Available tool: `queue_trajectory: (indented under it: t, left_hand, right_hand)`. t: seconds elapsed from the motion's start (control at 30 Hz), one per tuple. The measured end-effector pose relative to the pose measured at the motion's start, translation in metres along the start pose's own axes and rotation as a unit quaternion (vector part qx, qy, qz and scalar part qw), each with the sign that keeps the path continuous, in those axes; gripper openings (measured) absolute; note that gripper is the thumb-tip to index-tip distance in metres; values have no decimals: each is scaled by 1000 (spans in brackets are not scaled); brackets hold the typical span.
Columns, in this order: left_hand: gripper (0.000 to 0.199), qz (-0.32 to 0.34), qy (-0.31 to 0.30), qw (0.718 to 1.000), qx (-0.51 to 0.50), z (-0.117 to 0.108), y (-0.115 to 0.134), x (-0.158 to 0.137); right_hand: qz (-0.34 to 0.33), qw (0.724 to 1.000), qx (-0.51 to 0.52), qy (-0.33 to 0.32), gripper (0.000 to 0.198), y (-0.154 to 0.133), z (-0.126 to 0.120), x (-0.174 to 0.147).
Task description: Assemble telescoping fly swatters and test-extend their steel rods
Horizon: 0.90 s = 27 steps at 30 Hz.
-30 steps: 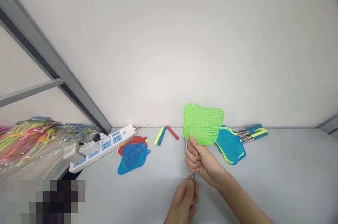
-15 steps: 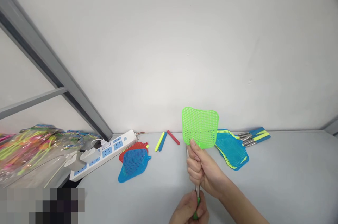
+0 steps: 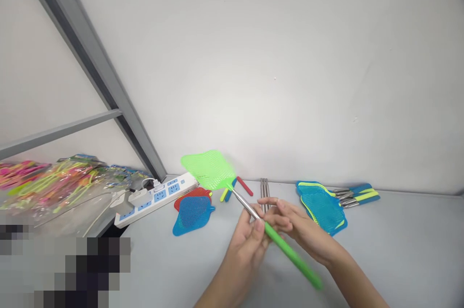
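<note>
A fly swatter with a bright green mesh head (image 3: 210,170), a metal rod and a green handle (image 3: 295,257) slants across the middle of the view. My left hand (image 3: 242,245) is closed on it where rod meets handle, the thumb on top. Beside the handle is my right hand (image 3: 306,230), its fingers apart; whether its fingertips touch the swatter I cannot tell. Behind that hand several metal rods (image 3: 266,189) lie side by side, partly hidden. Red (image 3: 244,186), blue and yellow handles (image 3: 224,194) lie near the wall, the latter two partly covered by the swatter head.
Left on the grey table lie a blue swatter head (image 3: 194,213) and a red one (image 3: 178,200), by a white power strip (image 3: 145,211) with plugs. Several blue and yellow swatters (image 3: 324,209) are stacked at right. Bagged colourful items (image 3: 54,184) lie far left.
The swatter has turned from upright to slanting, its head now at upper left. My right hand has let go of the rod and opened; my left hand has moved up. The view has shifted.
</note>
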<state>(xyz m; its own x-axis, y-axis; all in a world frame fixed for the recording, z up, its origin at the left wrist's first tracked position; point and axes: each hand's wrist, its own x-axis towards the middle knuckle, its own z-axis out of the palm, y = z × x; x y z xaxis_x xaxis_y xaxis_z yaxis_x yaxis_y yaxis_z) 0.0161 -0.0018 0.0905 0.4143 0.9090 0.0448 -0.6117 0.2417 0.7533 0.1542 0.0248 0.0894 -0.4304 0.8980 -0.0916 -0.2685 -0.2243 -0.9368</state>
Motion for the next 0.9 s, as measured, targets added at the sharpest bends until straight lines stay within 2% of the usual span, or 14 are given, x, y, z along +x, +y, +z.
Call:
queue_trajectory:
  t: [0.1,0.2,0.27,0.33,0.4,0.53,0.63,0.7,0.8,0.9]
  left_hand:
    - [5,20,31,999,22,-1,7,7]
    - [5,31,49,997,47,-8,4,15]
    - [16,28,55,998,34,-14,2,19]
    - [29,30,82,996,-8,-19,2,23]
    - [34,42,124,991,-42,-24,2,25]
    - [37,66,172,983,-5,-37,-10,27]
    - [39,98,215,971,50,-43,-34,24]
    - [37,97,228,965,88,-43,-51,21]
    - [33,40,206,966,150,-38,-70,14]
    - [29,-9,181,967,179,-33,-77,8]
  right_hand:
    - [21,999,21,-39,43,-2,-1,-14]
    - [50,999,-7,-8,41,0,-11,-27]
    - [63,997,-41,28,37,2,-19,-33]
    - [50,994,-68,73,34,5,-28,-37]
    - [31,992,-68,101,32,9,-37,-39]
    - [-4,991,36,127,22,24,-46,-35]
    - [-58,973,148,170,19,42,-36,-28]
    - [-25,975,173,134,18,54,-23,-23]
    - [10,982,169,86,21,67,-2,-18]
    - [12,983,160,89,22,76,6,-15]
